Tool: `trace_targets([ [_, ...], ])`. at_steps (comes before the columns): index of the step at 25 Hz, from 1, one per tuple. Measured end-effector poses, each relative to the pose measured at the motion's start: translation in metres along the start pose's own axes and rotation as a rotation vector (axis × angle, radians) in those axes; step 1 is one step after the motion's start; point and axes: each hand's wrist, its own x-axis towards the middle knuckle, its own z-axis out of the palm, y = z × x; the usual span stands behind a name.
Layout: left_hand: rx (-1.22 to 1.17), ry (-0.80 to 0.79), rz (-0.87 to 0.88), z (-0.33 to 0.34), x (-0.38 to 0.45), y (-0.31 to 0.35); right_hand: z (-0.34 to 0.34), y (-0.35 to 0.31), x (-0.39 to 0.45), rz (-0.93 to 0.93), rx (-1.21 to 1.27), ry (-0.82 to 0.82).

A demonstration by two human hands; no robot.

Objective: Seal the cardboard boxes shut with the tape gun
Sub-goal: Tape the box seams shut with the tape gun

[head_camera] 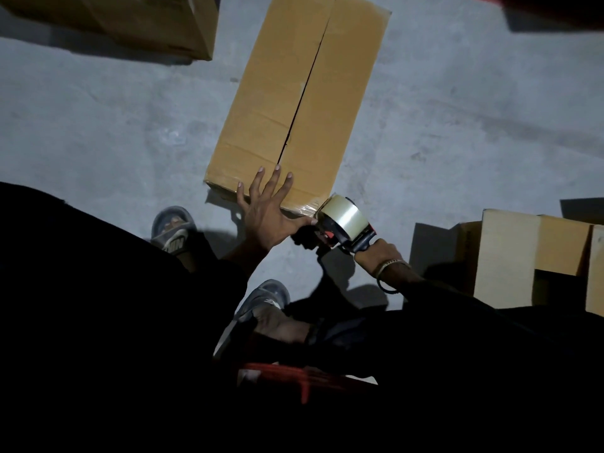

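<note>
Three cardboard boxes are being shown on a grey concrete floor. The long box is lying at the centre of the frame, its two top flaps folded down with a dark seam left running between them from the upper middle toward the lower edge of the box. The left hand is being pressed flat on the near end of this box, fingers spread and straight, with the thumb stretched toward the tape gun. The tape gun, carrying a roll of clear tape, is being held at the near right corner of the long box, just below centre, and a strip of clear tape is lying on that corner. Its handle is being gripped by the right hand, fingers curled round it and a bracelet being worn at the wrist. A second box is sitting at the upper left of the frame, and an open box with raised flaps is standing at the right edge. Two grey sandals are being worn below the left hand, left of centre.
</note>
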Motion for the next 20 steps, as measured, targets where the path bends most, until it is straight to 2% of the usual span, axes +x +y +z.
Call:
trace_targets([
  [8,0.068,-0.03,-0.019,-0.005,-0.002,0.006,0.012,-0.002,-0.014,0.046,0.127,-0.076],
  [15,0.075,-0.032,-0.012,-0.004,0.002,0.003,-0.023,0.002,0.007,-0.047,-0.1,0.133],
  [18,0.082,0.026,0.006,0.002,-0.001,0.0,-0.025,0.036,0.024,0.046,-0.106,0.146],
  [20,0.141,-0.016,-0.01,0.001,0.006,0.0,-0.027,0.043,0.027,0.164,-0.061,0.128],
])
